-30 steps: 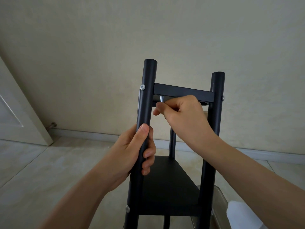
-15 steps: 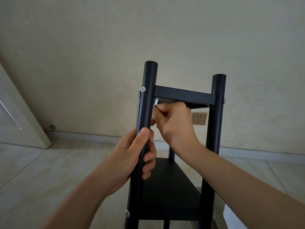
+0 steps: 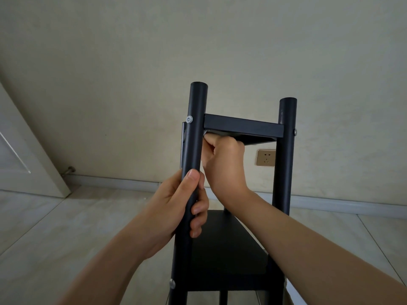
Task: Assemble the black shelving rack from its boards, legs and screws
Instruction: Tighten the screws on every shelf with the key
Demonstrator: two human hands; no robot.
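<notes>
Black shelving rack (image 3: 233,249) upright on tiled floor (image 3: 66,227), centred in view, in front of beige wall (image 3: 198,40); near-left leg (image 3: 193,133) and near-right leg (image 3: 285,150) vertical, joined by upper board (image 3: 242,127); lower board (image 3: 226,249) fixed between legs further down. Left hand (image 3: 178,212) wrapped round near-left leg below upper board, thumb along front, fingers curled behind. Right hand (image 3: 224,164) tucked under upper board at its left corner, just beside near-left leg, fingers closed together; gripped item hidden, cannot tell what. Silver screw (image 3: 189,119) seated in near-left leg at upper board level; second screw (image 3: 172,283) at lower board level; wall socket (image 3: 266,157) visible between legs; white door (image 3: 24,155) at left edge.
</notes>
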